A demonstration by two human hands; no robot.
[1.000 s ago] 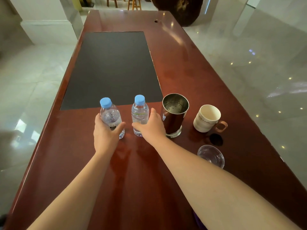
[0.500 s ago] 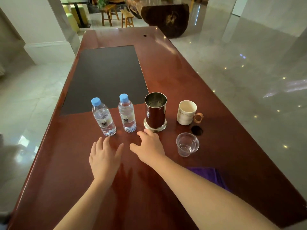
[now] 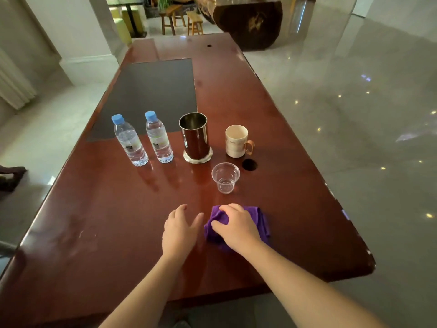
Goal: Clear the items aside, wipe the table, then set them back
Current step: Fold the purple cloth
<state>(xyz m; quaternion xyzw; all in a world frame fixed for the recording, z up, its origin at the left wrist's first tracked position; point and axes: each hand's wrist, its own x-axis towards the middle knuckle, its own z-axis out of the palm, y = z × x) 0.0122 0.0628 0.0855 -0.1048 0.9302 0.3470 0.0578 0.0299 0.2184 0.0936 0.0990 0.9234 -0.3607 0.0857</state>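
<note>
On the red-brown wooden table (image 3: 94, 233) two blue-capped water bottles stand side by side, the left bottle (image 3: 129, 141) and the right bottle (image 3: 159, 138). Right of them stand a shiny metal canister (image 3: 195, 138) and a white mug (image 3: 237, 141) with a copper handle. A clear plastic cup (image 3: 225, 177) sits nearer to me. My right hand (image 3: 236, 226) lies on a purple cloth (image 3: 262, 221) near the table's front, its fingers curled into the fabric. My left hand (image 3: 181, 229) hovers just left of the cloth, fingers relaxed, holding nothing.
A dark mat (image 3: 151, 95) covers the table's far left part. A round cable hole (image 3: 249, 165) lies beside the mug, another hole (image 3: 209, 45) at the far end. Glossy tiled floor surrounds the table; wooden stools (image 3: 182, 21) stand far back.
Both hands have drawn back from the bottles toward the table's front. My right hand has come down on the purple cloth and gathered it; the bottles stay standing.
</note>
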